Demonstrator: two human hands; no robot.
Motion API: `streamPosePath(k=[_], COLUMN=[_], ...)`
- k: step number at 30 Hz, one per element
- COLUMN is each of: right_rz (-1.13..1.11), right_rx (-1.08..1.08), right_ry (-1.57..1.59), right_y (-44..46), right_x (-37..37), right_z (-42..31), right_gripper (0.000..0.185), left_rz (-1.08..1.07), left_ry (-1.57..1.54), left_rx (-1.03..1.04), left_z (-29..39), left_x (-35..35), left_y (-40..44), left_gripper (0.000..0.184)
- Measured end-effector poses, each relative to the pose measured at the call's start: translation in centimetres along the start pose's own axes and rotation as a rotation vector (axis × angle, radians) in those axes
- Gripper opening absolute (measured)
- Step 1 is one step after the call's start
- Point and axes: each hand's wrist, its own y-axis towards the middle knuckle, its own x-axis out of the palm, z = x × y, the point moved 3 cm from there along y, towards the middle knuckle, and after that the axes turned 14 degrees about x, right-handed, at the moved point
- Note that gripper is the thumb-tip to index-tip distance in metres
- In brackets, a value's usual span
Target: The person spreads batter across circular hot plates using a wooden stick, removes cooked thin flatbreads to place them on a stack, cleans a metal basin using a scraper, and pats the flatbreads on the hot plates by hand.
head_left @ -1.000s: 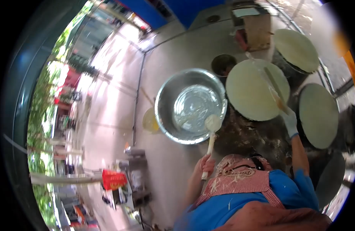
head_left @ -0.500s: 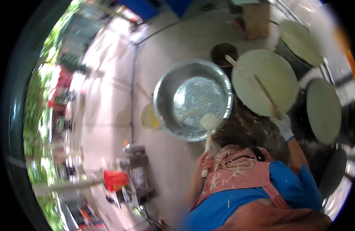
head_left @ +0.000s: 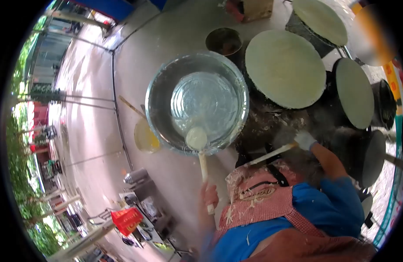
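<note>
My left hand point(head_left: 209, 196) is closed around the pale handle of a ladle point(head_left: 196, 139). Its whitish bowl rests over the near rim side of a big metal basin point(head_left: 155, 109), which has a wet, streaky inside. My right hand point(head_left: 305, 140), in a white glove, grips one end of a long flat wooden stick point(head_left: 271, 155). The stick points left, across the front of my spattered checked apron point(head_left: 258, 207). Beyond that hand, a round griddle is covered by a thin pale sheet of batter point(head_left: 285, 67).
More round griddles stand at the right, including a pale-coated one point(head_left: 355, 93) and another point(head_left: 374, 158). A dark pot point(head_left: 224, 41) sits behind the basin. On the floor to the left is a yellowish container point(head_left: 145, 136). A red bag point(head_left: 127, 219) lies lower left.
My right hand has drawn the wooden stick off the batter-covered griddle, down and left towards my apron. My left hand still holds the ladle at the basin. The view has shifted.
</note>
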Motion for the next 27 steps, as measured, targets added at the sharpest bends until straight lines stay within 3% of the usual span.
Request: streamPosePath(k=[2, 3, 6, 8, 10, 12, 15, 17, 18, 19, 20, 21, 23, 24, 27], right_rz=[-0.031, -0.153, -0.283, -0.359, -0.325, -0.374, -0.369, -0.444, -0.466, -0.446, -0.334, -0.513, -0.350, -0.273, -0.327], right_rx=[-0.061, -0.002, 0.005, 0.018, -0.067, -0.076, -0.094, 0.018, -0.017, 0.010, -0.128, 0.019, 0.017, 0.025, 0.096], right_ry=[-0.036, -0.043, -0.282, -0.215, -0.269, -0.236, -0.270, -0.304, -0.361, -0.317, -0.489, -0.354, -0.345, -0.341, -0.145], right_y=[6.8, 10.2, 17.1, 18.7, 18.5, 18.2, 20.0, 19.1, 19.4, 20.4, 21.4, 20.2, 20.7, 21.0, 20.4], right_x=[1.9, 3.4, 6.8, 9.4, 9.5, 8.7, 11.4, 7.3, 9.4, 14.6, 20.7, 14.4, 19.2, 20.8, 16.4], right_z=[-0.3, 0.0, 0.3, 0.9, 0.6, 1.0, 1.0, -0.6, -0.3, 0.7, 2.0, 0.0, 0.4, 0.8, -0.6], right_gripper=[0.012, 0.017, 0.023, 0.021, 0.020, 0.020, 0.021, 0.024, 0.026, 0.030, 0.032, 0.034, 0.033, 0.032, 0.029], left_rz=[0.012, 0.009, -0.043, -0.056, -0.035, -0.032, 0.192, 0.319, 0.383, 0.457, 0.534, 0.633, 0.691, 0.651, 0.482], left_ry=[-0.057, -0.089, -0.079, -0.084, -0.038, -0.140, 0.011, -0.259, -0.407, -0.284, -0.160, 0.242, 0.726, 0.806, 1.080], left_rx=[0.079, 0.110, 0.111, 0.228, 0.376, 0.361, 0.484, 0.548, 0.573, 0.588, 0.593, 0.581, 0.603, 0.650, 0.714], left_z=[-1.5, -2.4, -3.5, -5.4, -7.2, -7.4, -6.8, -6.9, -7.5, -7.4, -7.2, -6.3, -5.4, -5.6, -6.6], left_x=[-2.0, -3.0, -9.0, -9.5, -9.6, -12.2, -14.6, -14.3, -13.8, -13.7, -13.5, -13.5, -13.2, -12.8, -11.0], left_y=[-1.9, -2.8, -5.0, -5.5, -5.9, -6.1, -5.9, -5.7, -5.6, -5.5, -5.3, -5.4, -6.1, -6.4, -6.6], left_gripper=[0.036, 0.037, 0.041, 0.030, 0.048, 0.046, 0.044, 0.043, 0.043, 0.043, 0.042, 0.043, 0.041, 0.040, 0.036])
